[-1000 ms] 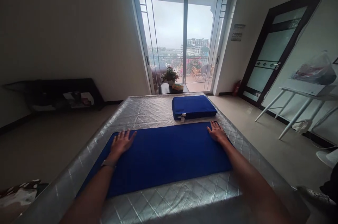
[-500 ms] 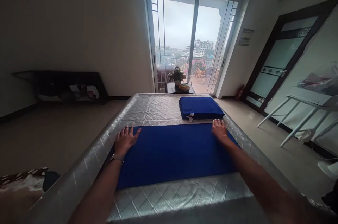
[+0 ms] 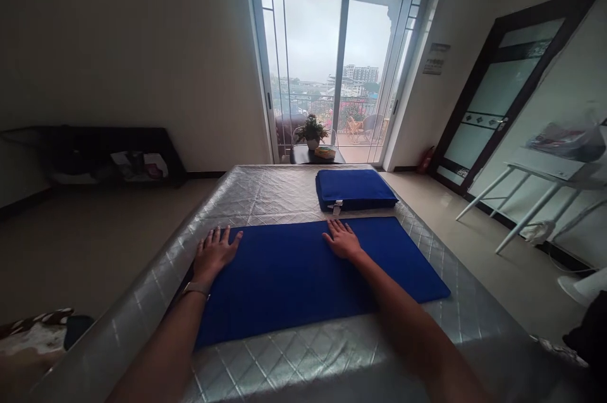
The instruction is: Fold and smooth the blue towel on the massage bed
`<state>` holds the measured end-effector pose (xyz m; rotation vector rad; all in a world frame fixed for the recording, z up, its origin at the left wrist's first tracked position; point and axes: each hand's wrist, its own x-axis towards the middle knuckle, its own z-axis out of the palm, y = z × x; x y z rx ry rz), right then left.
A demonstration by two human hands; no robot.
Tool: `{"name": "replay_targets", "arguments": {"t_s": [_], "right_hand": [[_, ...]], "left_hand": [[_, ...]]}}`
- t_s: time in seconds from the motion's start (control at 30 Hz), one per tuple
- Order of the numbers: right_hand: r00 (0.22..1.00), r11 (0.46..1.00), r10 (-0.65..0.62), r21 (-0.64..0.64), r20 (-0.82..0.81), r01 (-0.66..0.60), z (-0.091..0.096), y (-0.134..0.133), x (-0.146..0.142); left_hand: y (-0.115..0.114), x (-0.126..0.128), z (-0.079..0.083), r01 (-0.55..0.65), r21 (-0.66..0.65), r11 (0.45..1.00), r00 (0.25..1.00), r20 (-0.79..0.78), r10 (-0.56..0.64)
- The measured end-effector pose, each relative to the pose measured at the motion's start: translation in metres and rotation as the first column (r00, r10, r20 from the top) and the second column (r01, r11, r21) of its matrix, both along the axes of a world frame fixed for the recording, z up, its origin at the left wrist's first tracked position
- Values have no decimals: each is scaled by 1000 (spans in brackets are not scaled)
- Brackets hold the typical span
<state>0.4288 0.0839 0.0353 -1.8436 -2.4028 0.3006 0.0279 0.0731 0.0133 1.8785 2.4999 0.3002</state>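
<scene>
A blue cloth (image 3: 303, 276) lies spread flat across a silver quilted mattress (image 3: 265, 194). My left hand (image 3: 214, 252) rests palm down, fingers apart, on the cloth's far left corner, half on the mattress. My right hand (image 3: 342, 241) lies flat on the cloth's far edge near its middle, fingers spread. Beyond it a folded blue cloth (image 3: 355, 189) with a white tag sits on the mattress. Neither hand grips anything.
A glass sliding door (image 3: 332, 61) faces a balcony, with a small dark table and a potted plant (image 3: 312, 132) before it. A white-legged table (image 3: 545, 188) stands at right, a low dark shelf (image 3: 95, 159) at left, a patterned fabric (image 3: 33, 333) at bottom left.
My right hand has slid left along the cloth's far edge, from its right corner to near its middle. My left hand has stayed at the left corner.
</scene>
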Motion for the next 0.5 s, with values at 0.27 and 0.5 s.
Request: {"name": "replay_targets", "arguments": {"t_s": [0.27, 0.5], "right_hand": [[938, 946, -320, 1, 136, 323, -2, 9, 156], [915, 930, -368, 55, 164, 364, -13, 14, 186]], "left_hand": [[6, -8, -9, -2, -4, 1000, 1000, -14, 2], [3, -1, -2, -19, -32, 999, 1000, -25, 19]]}}
